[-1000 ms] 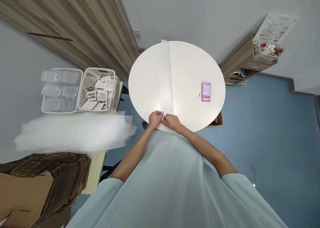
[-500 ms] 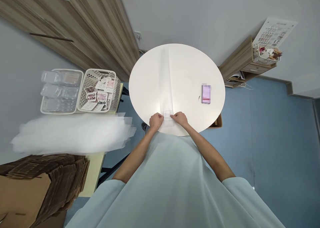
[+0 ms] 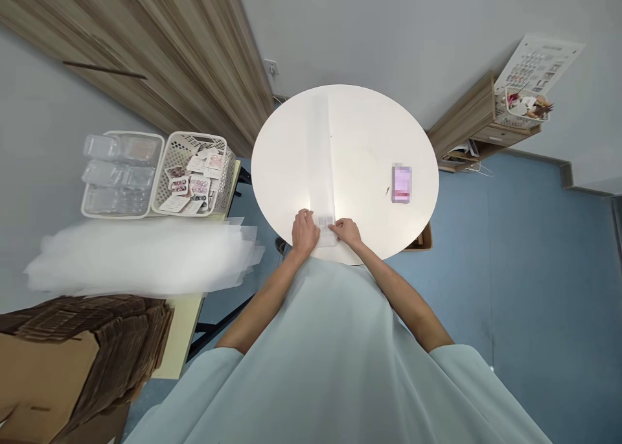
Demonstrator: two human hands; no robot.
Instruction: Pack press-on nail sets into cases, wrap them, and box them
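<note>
A long strip of thin white foam sheet [image 3: 321, 152] lies down the white round table [image 3: 379, 126]. Near its close end is a small clear plastic case [image 3: 325, 222] with something greyish showing in it. My right hand [image 3: 348, 231] pinches the right edge of this case between thumb and finger. Along the strip's left edge rests my left hand [image 3: 305, 231], its fingers loosely stretched forward beside the case and holding nothing that I can see. The case lies flat on the strip, between my two hands.
A phone-like pink item [image 3: 402, 183] lies on the table's right. At left stand a basket of clear cases [image 3: 92, 209], a basket of small cards [image 3: 226, 178], stacked foam sheets [image 3: 146, 256] and flattened cardboard boxes [image 3: 48, 379]. A wooden shelf unit [image 3: 466, 116] stands right.
My left hand's fingers have uncurled from a pinch and reach further forward. The case's contents look greyer than before. My right hand stays at the case's right edge.
</note>
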